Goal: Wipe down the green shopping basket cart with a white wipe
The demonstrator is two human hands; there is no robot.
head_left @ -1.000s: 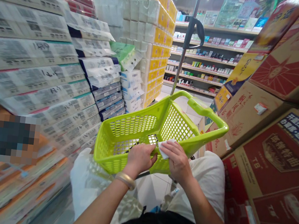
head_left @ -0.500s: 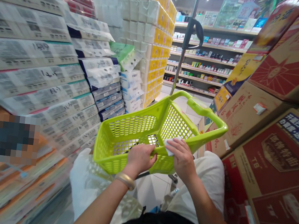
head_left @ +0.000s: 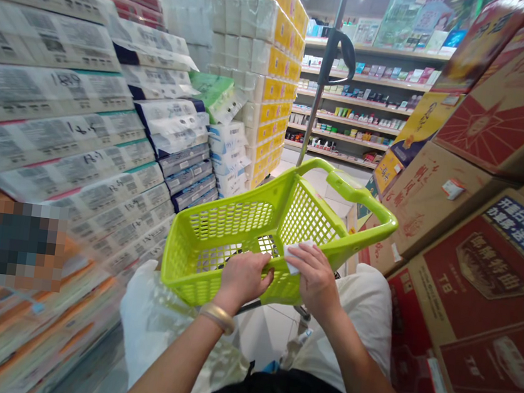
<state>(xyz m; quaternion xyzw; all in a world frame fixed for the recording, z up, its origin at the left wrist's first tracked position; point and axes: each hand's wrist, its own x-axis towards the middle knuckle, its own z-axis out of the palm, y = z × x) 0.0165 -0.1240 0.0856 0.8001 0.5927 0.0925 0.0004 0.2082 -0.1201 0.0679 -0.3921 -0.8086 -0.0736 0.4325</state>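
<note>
A lime-green shopping basket (head_left: 231,218) with perforated walls sits in front of me, between my knees. My left hand (head_left: 244,278), with a gold bangle at the wrist, is closed around the basket's near rim. Just to the right, my right hand (head_left: 314,275) presses a folded white tissue (head_left: 293,257) against the same rim, fingers bent over it. The basket's thick handle (head_left: 361,198) rises at its right end. Inside, the basket holds nothing that I can see; the floor shows through its holes.
Stacked tissue packs (head_left: 66,86) rise on the left, with toilet-roll bales (head_left: 253,63) behind. Cardboard cartons (head_left: 460,200) wall the right side. A metal pole with a dark grip (head_left: 334,58) stands beyond the basket. Shelves of small goods (head_left: 358,97) line the back.
My right hand and the tissue have slid slightly left along the rim. My left hand keeps its hold, and the whole view has shifted a little.
</note>
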